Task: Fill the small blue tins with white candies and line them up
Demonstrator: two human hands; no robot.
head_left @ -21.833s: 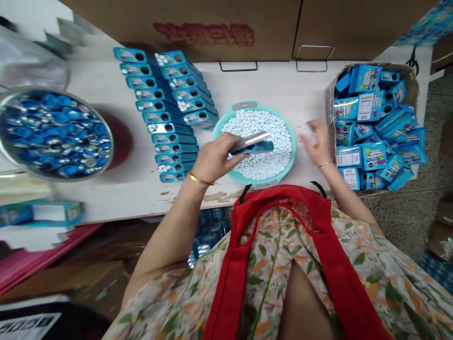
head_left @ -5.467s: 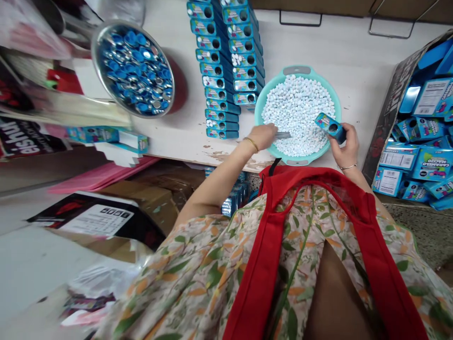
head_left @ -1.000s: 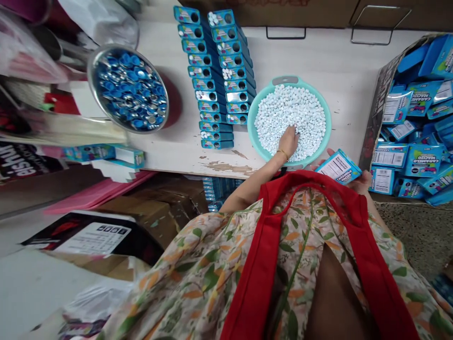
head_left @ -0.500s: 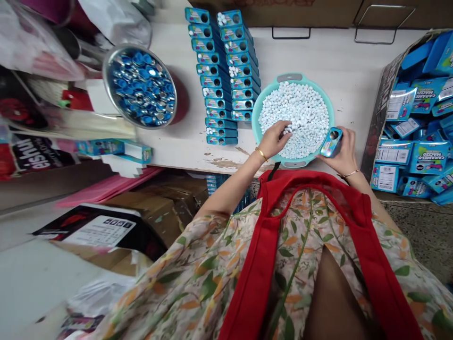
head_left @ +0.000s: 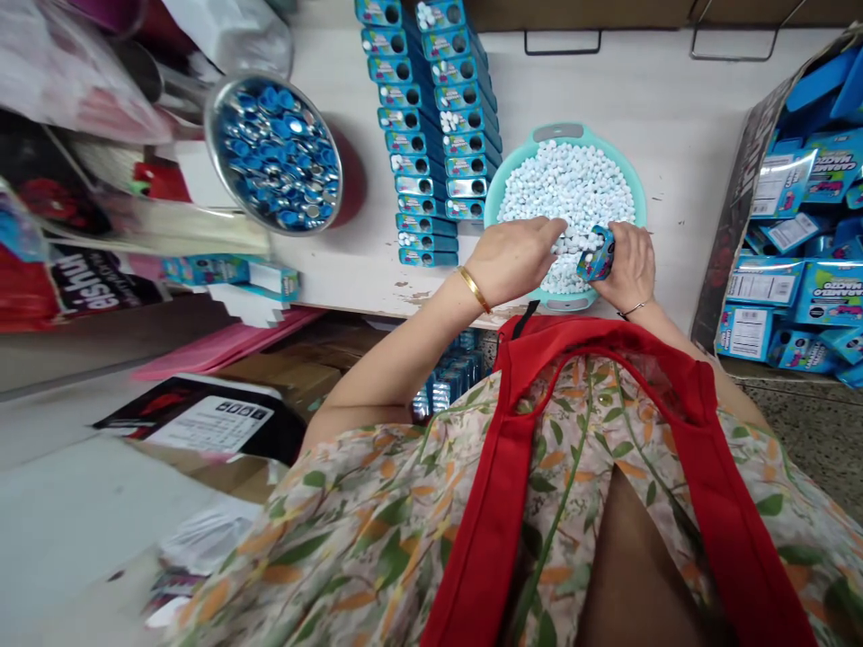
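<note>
My right hand [head_left: 627, 265] grips a small printed blue candy box [head_left: 596, 255], tilted over the front right of a turquoise basin [head_left: 495, 193]. White candies show at the box's opening. Small white candies [head_left: 573, 184] fill the basin. Over the basin's left front, my left hand [head_left: 516, 259] has its fingers curled together, tips close to the box; whatever they hold is hidden. Left of the basin stand two rows of similar blue boxes [head_left: 411, 144] with round holes in their tops, some with candies lying on them.
A steel bowl [head_left: 210, 148] of blue and silver caps stands on the left of the white table [head_left: 364, 279]. At the right, a carton [head_left: 725, 216] holds many blue packs. Plastic bags [head_left: 74, 72] crowd the far left. More blue boxes [head_left: 451, 377] show below the table edge.
My right hand has brought the box leftward over the basin and tilted it; candies now show at its opening. My left hand has lifted from the candies towards the box. The view shifted slightly.
</note>
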